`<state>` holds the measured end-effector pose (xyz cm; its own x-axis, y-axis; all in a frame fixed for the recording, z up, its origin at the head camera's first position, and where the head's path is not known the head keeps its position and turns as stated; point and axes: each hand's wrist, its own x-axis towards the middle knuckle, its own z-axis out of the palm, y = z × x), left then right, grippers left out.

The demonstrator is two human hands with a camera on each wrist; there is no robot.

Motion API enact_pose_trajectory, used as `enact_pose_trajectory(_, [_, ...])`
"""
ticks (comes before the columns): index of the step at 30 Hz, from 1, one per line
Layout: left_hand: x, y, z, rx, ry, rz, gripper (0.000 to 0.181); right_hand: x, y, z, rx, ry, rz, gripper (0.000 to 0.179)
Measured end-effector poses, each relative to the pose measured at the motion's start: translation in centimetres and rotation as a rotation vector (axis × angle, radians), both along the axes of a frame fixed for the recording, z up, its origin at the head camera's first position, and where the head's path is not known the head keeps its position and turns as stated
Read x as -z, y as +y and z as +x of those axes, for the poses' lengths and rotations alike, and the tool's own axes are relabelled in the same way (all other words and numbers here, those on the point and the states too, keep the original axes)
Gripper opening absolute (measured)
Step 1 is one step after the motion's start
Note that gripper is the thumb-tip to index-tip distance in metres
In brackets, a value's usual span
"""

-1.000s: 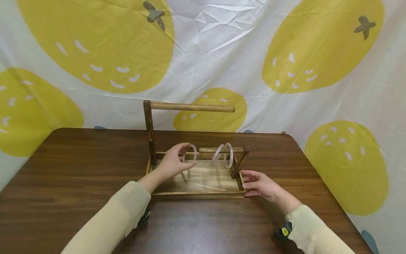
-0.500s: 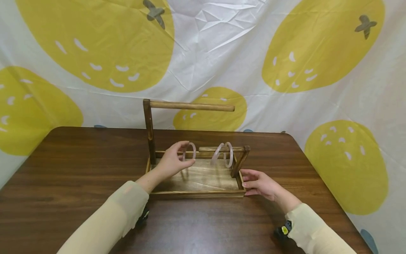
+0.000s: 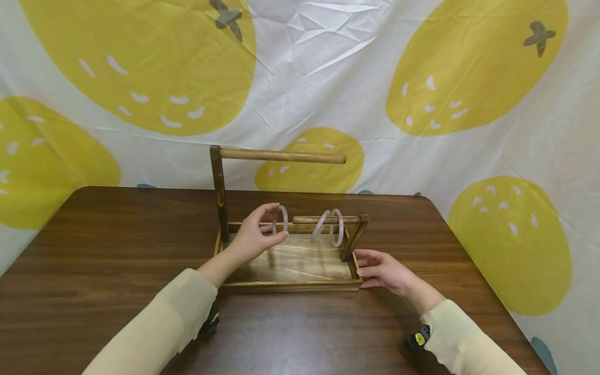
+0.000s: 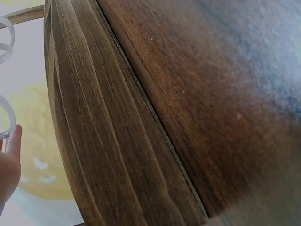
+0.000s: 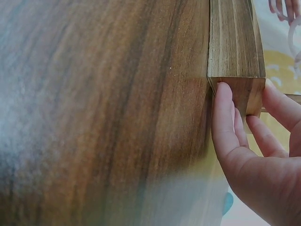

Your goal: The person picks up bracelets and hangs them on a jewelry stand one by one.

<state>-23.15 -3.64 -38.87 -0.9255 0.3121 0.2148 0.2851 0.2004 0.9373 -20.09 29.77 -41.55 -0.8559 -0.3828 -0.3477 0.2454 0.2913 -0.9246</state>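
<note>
My left hand [image 3: 250, 235] pinches a translucent pale pink bangle [image 3: 286, 219] between thumb and fingers, above the wooden tray of a stand. The bangle stands upright, left of the free end of the stand's low bar [image 3: 304, 220]. Two similar bangles [image 3: 338, 228] hang on that bar near its post. At the tray's right end my right hand [image 3: 386, 273] rests its fingertips against the outer wall. In the right wrist view, its fairly straight fingers [image 5: 225, 113] touch the wooden end [image 5: 244, 92].
A higher bar [image 3: 283, 155] of the stand runs rightward from the tall left post [image 3: 219, 192]. The tray [image 3: 290, 286] stands on a dark brown wooden table [image 3: 117, 250]. Behind it hangs a white cloth [image 3: 323, 78] with yellow fruit prints.
My left hand has lifted the bangle slightly, and the bangle has turned a little more edge-on. My right hand stays at the tray's end; the hanging bangles have not moved.
</note>
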Motion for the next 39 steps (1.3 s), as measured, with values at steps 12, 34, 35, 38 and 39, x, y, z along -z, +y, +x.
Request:
enact_pose_trajectory(12, [0.2,0.0,-0.2,0.015,0.020,0.020,0.062,0.0,0.0,0.1,0.003,-0.001,-0.004,0.069])
enact_pose_trajectory(34, [-0.6,1.3,0.1,0.038,0.046,0.045,0.062,-0.1,-0.1,0.1,0.007,0.000,-0.006,0.069])
enact_pose_trajectory(35, [-0.6,1.4,0.1,0.038,0.047,0.045,0.062,-0.1,-0.1,0.1,0.007,0.000,-0.005,0.069])
enact_pose_trajectory(38, [-0.6,1.8,0.0,0.038,0.046,0.048,0.063,-0.1,-0.1,0.1,0.005,0.000,-0.005,0.069])
enact_pose_trajectory(39, [-0.6,1.9,-0.1,0.040,0.046,0.048,0.064,-0.1,-0.1,0.1,0.005,0.000,-0.005,0.069])
